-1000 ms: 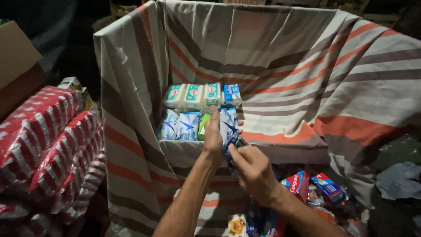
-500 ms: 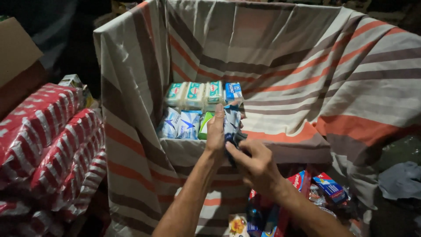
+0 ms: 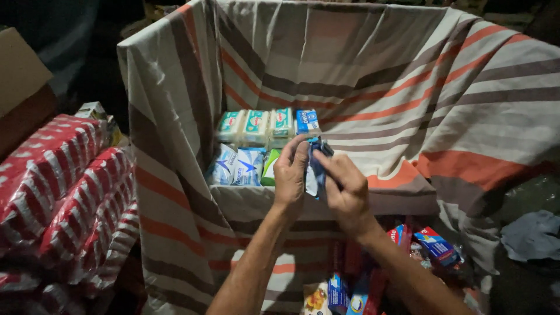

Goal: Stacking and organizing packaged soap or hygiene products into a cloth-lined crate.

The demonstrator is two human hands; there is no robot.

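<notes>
I log striped cloth-lined box (image 3: 408,99) | soap packs (image 3: 256,125) stacked at its back | left hand (image 3: 290,175) and right hand (image 3: 347,189) both pinching blue-white packet (image 3: 315,166) between them, above box's front edge.

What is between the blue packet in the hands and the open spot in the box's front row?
Nothing visible. Both hands hold the blue packet just over the box rim, right beside the green packet ending the front row.

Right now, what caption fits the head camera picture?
Both hands hold a blue packet over a cloth-lined box of soap packs.
</notes>
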